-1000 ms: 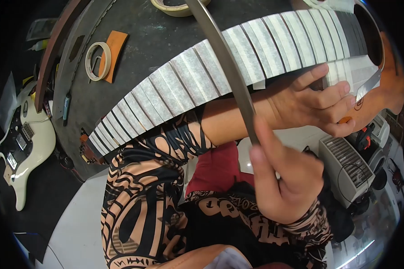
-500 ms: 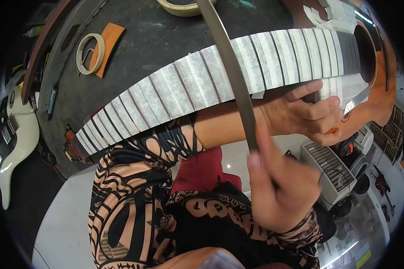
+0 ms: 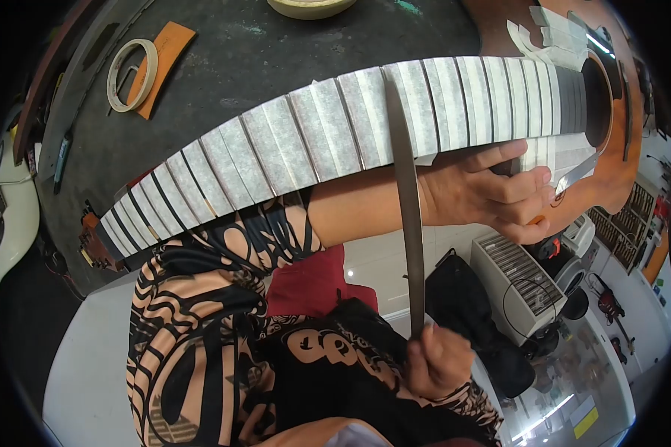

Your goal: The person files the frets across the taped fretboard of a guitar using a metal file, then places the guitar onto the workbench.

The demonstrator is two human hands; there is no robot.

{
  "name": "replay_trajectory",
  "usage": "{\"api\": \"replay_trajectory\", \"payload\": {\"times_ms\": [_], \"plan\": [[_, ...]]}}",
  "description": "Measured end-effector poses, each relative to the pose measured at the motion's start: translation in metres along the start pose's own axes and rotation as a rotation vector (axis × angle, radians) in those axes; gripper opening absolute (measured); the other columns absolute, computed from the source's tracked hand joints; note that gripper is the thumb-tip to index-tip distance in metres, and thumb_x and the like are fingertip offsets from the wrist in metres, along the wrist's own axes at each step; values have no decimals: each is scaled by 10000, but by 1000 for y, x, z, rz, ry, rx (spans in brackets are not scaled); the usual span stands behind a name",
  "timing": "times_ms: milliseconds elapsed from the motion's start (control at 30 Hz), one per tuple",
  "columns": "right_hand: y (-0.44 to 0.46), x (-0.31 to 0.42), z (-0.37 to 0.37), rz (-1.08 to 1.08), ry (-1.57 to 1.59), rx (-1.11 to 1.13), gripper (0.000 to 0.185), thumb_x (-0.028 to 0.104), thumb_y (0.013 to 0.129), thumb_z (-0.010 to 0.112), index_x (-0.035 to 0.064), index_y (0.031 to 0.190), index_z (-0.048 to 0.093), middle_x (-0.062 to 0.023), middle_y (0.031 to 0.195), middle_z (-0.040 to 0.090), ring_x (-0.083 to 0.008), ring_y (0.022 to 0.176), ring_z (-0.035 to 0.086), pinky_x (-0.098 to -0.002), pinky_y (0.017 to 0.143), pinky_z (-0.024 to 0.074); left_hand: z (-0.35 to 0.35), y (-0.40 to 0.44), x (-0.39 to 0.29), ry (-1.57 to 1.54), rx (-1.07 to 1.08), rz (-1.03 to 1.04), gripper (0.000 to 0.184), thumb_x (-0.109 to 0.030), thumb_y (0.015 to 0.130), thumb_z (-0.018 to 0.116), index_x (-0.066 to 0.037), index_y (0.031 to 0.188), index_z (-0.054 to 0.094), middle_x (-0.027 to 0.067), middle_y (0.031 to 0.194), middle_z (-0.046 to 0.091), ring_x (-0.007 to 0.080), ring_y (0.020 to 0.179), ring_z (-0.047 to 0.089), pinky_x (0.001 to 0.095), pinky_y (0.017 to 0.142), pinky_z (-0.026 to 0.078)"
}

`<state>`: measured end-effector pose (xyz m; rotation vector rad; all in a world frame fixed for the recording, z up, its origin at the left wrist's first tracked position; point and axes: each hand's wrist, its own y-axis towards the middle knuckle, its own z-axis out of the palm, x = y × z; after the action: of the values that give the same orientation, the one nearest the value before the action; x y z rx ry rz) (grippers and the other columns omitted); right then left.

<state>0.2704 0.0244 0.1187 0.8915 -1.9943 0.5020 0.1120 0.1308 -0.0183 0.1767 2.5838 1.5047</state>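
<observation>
A guitar neck [image 3: 268, 153] lies across the view, its fretboard covered in strips of pale masking tape with the frets showing between them. My right hand [image 3: 441, 361] is closed around the lower end of a long flat metal file [image 3: 410, 216]. The file's tapered far end lies over the middle of the taped fretboard. My left hand [image 3: 492, 192] is at the guitar body [image 3: 615, 175], beside the near edge of the neck, fingers bent and apart. Its forearm runs along below the neck; the thumb is hidden.
A masking tape roll [image 3: 131, 74] overlaps an orange curved block [image 3: 168, 63] on the dark workbench [image 3: 239, 67]. Another tape roll [image 3: 313, 9] sits at the top edge. A pale guitar [image 3: 23, 216] stands at left. A white slatted box [image 3: 518, 279] is at lower right.
My right hand has pulled the file toward my body, so its tip has come back from beyond the neck onto the fretboard. The view has shifted slightly; my left hand stays by the guitar body.
</observation>
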Motion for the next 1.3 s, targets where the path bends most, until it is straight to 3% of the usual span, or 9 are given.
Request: {"api": "replay_trajectory", "payload": {"times_ms": [200, 333, 400, 533, 833, 967, 1033, 1233, 1300], "plan": [[131, 34, 9, 161, 11, 91, 439, -76, 801, 625, -41, 1238, 600, -41, 558, 565, -102, 459, 542, -225, 464, 427, 0, 1, 6, 34, -12, 46, 491, -345, 849, 614, -346, 1259, 344, -81, 1259, 415, 139, 1292, 353, 534, 1149, 232], [81, 8, 6, 66, 133, 91, 442, -58, 867, 556, -38, 1308, 543, -29, 562, 579, -79, 464, 533, -210, 476, 432, 2, 0, 2, 9, -19, 23, 494, -340, 851, 612, -349, 1262, 338, -89, 1254, 417, 131, 1289, 354, 530, 1151, 231], [29, -6, 4, 107, 241, 42, 449, -99, 761, 661, -26, 1203, 628, -71, 553, 538, -167, 443, 539, -254, 458, 437, 3, -1, 2, 8, -17, 12, 492, -341, 852, 612, -352, 1261, 339, -93, 1250, 418, 128, 1287, 354, 525, 1152, 231], [-42, -20, -4, 59, 309, 34, 456, -110, 755, 653, -46, 1205, 613, -91, 568, 557, -177, 453, 532, -270, 469, 444, 2, -1, -3, -21, -8, -17, 493, -335, 848, 619, -361, 1254, 341, -100, 1240, 419, 120, 1285, 354, 511, 1153, 233], [129, 23, 10, 277, 193, 128, 403, -21, 917, 516, -23, 1320, 535, -24, 546, 557, -61, 461, 495, -210, 471, 419, 4, 0, 4, 40, -35, 46, 510, -319, 844, 626, -353, 1262, 337, -89, 1259, 419, 135, 1291, 352, 527, 1156, 224], [97, 6, 9, 57, 123, 88, 434, -43, 893, 540, -17, 1326, 532, -34, 578, 573, -66, 469, 498, -211, 473, 418, 3, -1, 2, -1, -11, 27, 492, -337, 843, 618, -360, 1247, 337, -83, 1248, 423, 137, 1296, 352, 531, 1151, 225], [46, -7, 4, 130, 296, 42, 434, -90, 778, 665, -35, 1207, 624, -60, 566, 545, -144, 445, 517, -234, 468, 421, 3, -1, 0, 9, -18, 17, 486, -339, 844, 614, -362, 1244, 338, -83, 1244, 424, 134, 1295, 353, 530, 1149, 228], [-29, -26, -5, 29, 285, 30, 436, -110, 747, 656, -52, 1178, 622, -82, 560, 533, -177, 428, 501, -271, 427, 403, 2, 1, 1, 23, -9, 14, 480, -345, 847, 611, -361, 1241, 337, -80, 1236, 428, 126, 1287, 359, 523, 1144, 237], [14, -13, 0, 42, 266, 62, 469, -80, 851, 533, 3, 1312, 554, -51, 548, 566, -109, 450, 533, -240, 465, 448, 0, 1, 3, 42, -3, 16, 484, -350, 847, 612, -358, 1245, 337, -80, 1242, 426, 125, 1284, 362, 523, 1145, 237]]}}
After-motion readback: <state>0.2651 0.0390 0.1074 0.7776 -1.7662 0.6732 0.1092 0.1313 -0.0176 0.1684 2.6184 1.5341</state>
